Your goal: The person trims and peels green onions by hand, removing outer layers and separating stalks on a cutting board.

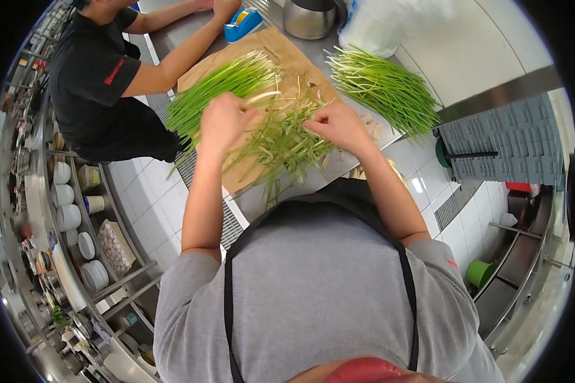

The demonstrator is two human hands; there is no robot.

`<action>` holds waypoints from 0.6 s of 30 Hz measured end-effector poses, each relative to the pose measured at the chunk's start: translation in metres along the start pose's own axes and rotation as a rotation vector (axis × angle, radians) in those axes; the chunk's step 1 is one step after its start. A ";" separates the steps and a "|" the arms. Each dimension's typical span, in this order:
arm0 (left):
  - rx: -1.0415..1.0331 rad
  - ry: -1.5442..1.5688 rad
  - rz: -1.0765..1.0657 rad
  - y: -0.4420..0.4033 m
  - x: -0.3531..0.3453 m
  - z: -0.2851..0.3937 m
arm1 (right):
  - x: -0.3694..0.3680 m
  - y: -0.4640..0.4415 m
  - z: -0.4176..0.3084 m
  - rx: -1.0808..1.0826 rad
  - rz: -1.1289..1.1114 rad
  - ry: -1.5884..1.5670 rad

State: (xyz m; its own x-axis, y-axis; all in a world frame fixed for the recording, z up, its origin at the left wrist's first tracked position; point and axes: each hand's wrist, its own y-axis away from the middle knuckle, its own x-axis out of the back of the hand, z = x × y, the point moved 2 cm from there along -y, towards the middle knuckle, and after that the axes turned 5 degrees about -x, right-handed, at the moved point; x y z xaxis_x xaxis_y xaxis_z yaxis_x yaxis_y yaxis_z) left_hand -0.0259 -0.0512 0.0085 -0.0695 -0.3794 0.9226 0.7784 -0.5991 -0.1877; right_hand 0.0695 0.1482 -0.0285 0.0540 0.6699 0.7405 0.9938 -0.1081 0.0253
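Note:
My left hand (225, 121) is closed around a pale stalk (262, 98), whose white end sticks out to the right. Fingertips pressed together, my right hand (338, 125) hovers at the right edge of a heap of green trimmings (287, 137); what it pinches, if anything, is too small to name. Beneath the heap lies brown paper (236, 173). One pile of long green stalks (220, 89) rests on the paper at the left, partly behind my left hand. A second green bunch (383, 89) lies at the right on the metal counter.
A co-worker in black (89, 83) leans on the counter at the left, forearms near a blue tape dispenser (243, 24). Behind stand a steel jug (308, 18) and a clear plastic bag (374, 29). Shelves with white bowls (68, 207) are at the lower left.

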 end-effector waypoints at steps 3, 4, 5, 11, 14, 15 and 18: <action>0.056 -0.100 0.101 -0.006 -0.004 -0.035 | 0.011 0.010 0.000 -0.047 0.089 -0.061; 0.137 -0.111 0.008 -0.009 0.001 -0.037 | 0.017 0.010 -0.001 -0.111 0.026 -0.021; 0.218 -0.122 -0.088 -0.009 0.001 -0.039 | 0.019 0.009 0.000 -0.176 -0.039 0.019; 0.189 0.043 -0.101 0.010 -0.017 -0.025 | -0.023 -0.006 0.016 0.287 0.182 0.050; 0.189 0.008 -0.102 0.018 -0.017 -0.012 | -0.042 -0.027 0.013 0.453 0.194 0.209; 0.204 0.035 -0.074 0.021 -0.020 -0.012 | -0.048 -0.031 0.012 0.505 0.204 0.265; 0.185 0.052 0.012 0.037 -0.024 -0.012 | -0.060 -0.038 0.014 0.494 0.182 0.336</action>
State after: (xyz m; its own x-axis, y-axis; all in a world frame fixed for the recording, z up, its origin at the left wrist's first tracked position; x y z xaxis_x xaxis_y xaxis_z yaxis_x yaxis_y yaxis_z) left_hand -0.0028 -0.0723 -0.0246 -0.0884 -0.4246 0.9011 0.8805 -0.4562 -0.1286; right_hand 0.0301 0.1227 -0.0836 0.2734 0.3963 0.8765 0.9034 0.2071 -0.3755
